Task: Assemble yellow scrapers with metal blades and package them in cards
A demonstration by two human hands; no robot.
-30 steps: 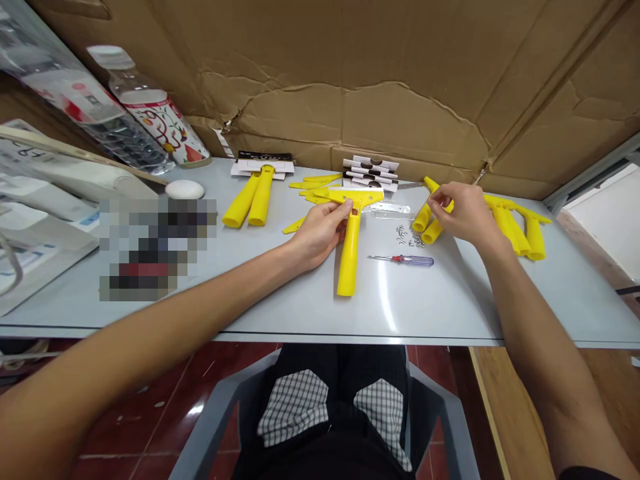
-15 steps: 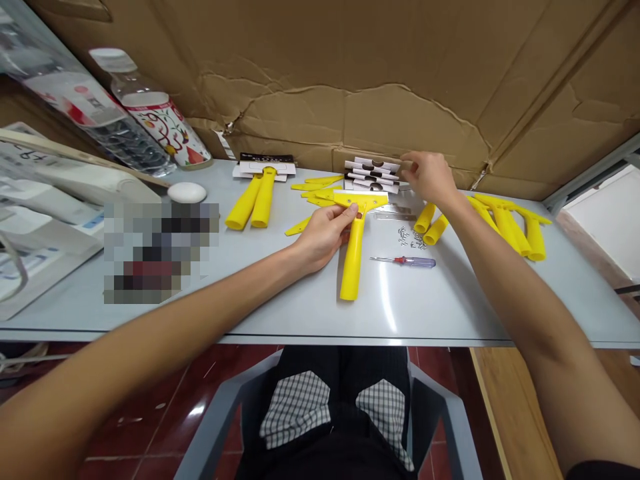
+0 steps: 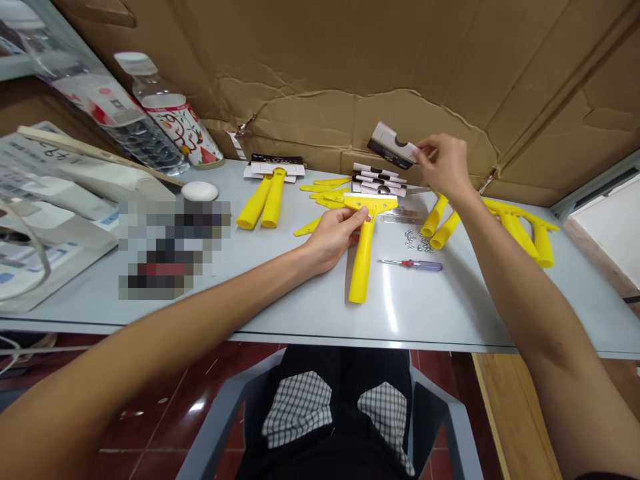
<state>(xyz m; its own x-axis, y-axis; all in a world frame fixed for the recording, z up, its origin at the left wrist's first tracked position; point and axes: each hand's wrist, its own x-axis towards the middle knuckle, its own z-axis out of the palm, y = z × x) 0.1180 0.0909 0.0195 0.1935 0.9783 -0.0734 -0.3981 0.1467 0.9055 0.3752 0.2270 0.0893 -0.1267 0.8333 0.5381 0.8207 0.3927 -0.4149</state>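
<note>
My left hand [image 3: 334, 240] is closed around the neck of a yellow scraper [image 3: 361, 267], its wide head facing away and its hollow handle toward me. My right hand [image 3: 445, 163] pinches one end of a folded black-and-white card sleeve [image 3: 393, 147], raised above the others. Below it lies a stack of similar card sleeves [image 3: 379, 180]. Yellow flat pieces [image 3: 326, 183] lie behind my left hand. Right of the scraper are metal blades [image 3: 401, 219], small screws [image 3: 424, 243] and a screwdriver [image 3: 417, 265] with a clear purplish handle.
Two yellow scrapers with card sleeves on their heads [image 3: 273, 200] lie at the left. More yellow scrapers [image 3: 525, 233] rest at the right, partly behind my forearm. Bottles [image 3: 175, 117], a white oval object [image 3: 199, 191] and white packages [image 3: 90, 180] stand left. Cardboard [image 3: 320, 67] walls the back.
My right hand has lifted one card sleeve up off the stack. My left hand still holds the scraper in about the same place; the whole view has shifted slightly.
</note>
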